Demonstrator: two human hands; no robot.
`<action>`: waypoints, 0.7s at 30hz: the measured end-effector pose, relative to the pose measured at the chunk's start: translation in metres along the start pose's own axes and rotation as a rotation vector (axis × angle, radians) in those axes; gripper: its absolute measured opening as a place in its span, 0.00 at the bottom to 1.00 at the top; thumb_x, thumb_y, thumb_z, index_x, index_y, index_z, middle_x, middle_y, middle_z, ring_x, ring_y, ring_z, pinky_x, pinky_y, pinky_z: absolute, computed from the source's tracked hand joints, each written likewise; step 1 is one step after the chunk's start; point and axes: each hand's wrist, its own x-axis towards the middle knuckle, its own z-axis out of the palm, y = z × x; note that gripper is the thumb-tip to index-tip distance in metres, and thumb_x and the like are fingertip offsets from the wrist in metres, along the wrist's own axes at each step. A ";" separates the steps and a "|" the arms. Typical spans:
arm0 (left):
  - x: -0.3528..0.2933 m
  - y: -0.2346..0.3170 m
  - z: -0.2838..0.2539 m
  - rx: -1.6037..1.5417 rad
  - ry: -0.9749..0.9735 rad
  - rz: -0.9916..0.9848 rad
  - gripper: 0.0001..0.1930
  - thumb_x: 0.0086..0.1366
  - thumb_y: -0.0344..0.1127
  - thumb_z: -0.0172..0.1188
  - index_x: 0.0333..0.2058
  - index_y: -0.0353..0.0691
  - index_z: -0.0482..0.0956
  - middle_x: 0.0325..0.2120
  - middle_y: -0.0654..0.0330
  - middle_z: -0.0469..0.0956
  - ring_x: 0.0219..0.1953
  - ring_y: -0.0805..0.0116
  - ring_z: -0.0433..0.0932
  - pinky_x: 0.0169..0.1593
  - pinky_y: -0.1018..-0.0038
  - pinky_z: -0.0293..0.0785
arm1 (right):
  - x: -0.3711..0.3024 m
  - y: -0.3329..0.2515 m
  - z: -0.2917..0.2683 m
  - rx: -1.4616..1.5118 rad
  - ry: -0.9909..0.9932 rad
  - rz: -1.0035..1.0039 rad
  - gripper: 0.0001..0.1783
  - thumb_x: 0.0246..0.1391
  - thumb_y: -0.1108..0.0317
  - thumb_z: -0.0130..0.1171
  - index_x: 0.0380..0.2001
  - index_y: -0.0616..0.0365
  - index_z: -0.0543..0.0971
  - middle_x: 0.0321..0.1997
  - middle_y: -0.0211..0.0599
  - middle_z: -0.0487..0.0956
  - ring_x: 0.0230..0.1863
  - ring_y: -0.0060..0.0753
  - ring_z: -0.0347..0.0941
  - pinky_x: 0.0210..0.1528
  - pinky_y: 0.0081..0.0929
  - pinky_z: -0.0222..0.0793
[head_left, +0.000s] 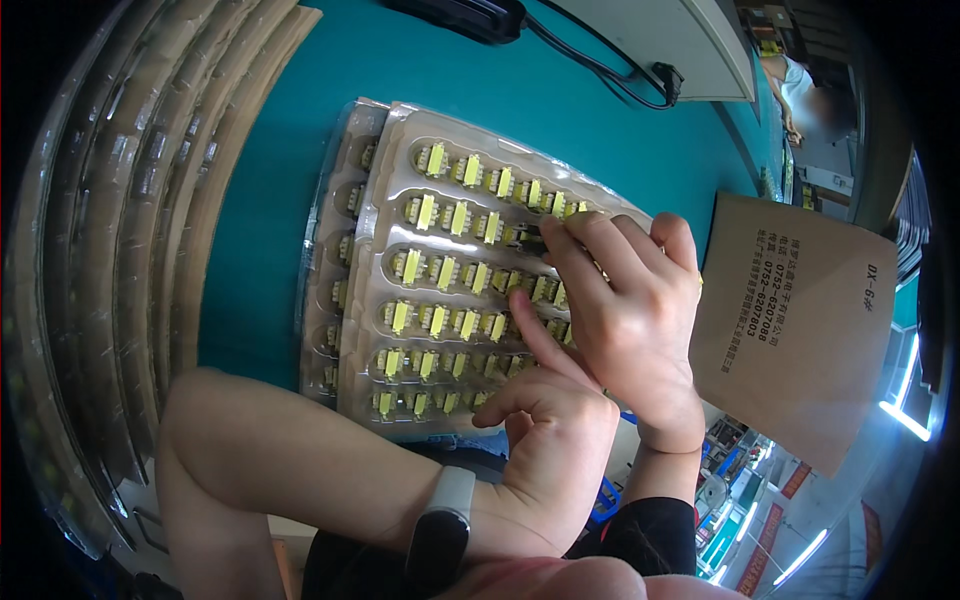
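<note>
A clear plastic tray (pixel 362 300) lies in front of me, with rows of small yellow-taped transformers (pixel 437 160) in its wells. My right hand (pixel 630 290) reaches over the tray's right side. Its thumb and fingers are closed at a small dark thing (pixel 528 238) in the second row, too hidden to name. Below it, my left hand (pixel 555 415) holds nothing. Its index finger stretches to the transformers in the third row, while the other fingers bend loosely. The two hands cover the tray's right part.
Under this tray, a second filled tray (pixel 322 270) sticks out to the left. Tall stacked trays and cardboard sheets (pixel 215 180) line the left side. A brown cardboard piece (pixel 800 320) stands at right. A black cable (pixel 600 68) crosses the green tabletop (pixel 270 200). Another person (pixel 800 95) is far right.
</note>
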 end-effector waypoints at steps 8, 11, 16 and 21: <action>-0.002 -0.002 -0.003 0.003 -0.003 -0.014 0.27 0.46 0.32 0.65 0.48 0.26 0.80 0.51 0.29 0.82 0.15 0.64 0.78 0.17 0.66 0.79 | -0.004 0.007 -0.006 0.056 0.067 0.105 0.15 0.44 0.76 0.75 0.39 0.59 0.87 0.35 0.31 0.83 0.31 0.30 0.76 0.40 0.32 0.61; 0.001 -0.001 -0.002 0.021 -0.031 -0.013 0.27 0.46 0.33 0.66 0.48 0.31 0.78 0.52 0.30 0.82 0.15 0.65 0.79 0.18 0.67 0.79 | -0.004 0.022 0.004 0.023 0.164 0.151 0.13 0.46 0.76 0.74 0.38 0.57 0.88 0.35 0.29 0.83 0.31 0.29 0.74 0.39 0.31 0.58; 0.001 -0.005 -0.004 -0.001 -0.044 -0.016 0.27 0.46 0.33 0.66 0.48 0.32 0.79 0.52 0.31 0.82 0.16 0.66 0.79 0.18 0.68 0.79 | -0.003 0.032 0.016 -0.018 0.169 0.132 0.12 0.46 0.72 0.74 0.37 0.56 0.86 0.32 0.25 0.79 0.31 0.27 0.76 0.39 0.32 0.59; 0.002 -0.004 -0.003 -0.002 -0.043 0.002 0.26 0.47 0.32 0.66 0.48 0.31 0.79 0.53 0.31 0.82 0.15 0.66 0.79 0.18 0.68 0.80 | -0.002 0.032 0.019 -0.028 0.160 0.132 0.12 0.45 0.72 0.74 0.36 0.55 0.86 0.32 0.25 0.79 0.31 0.26 0.76 0.39 0.32 0.61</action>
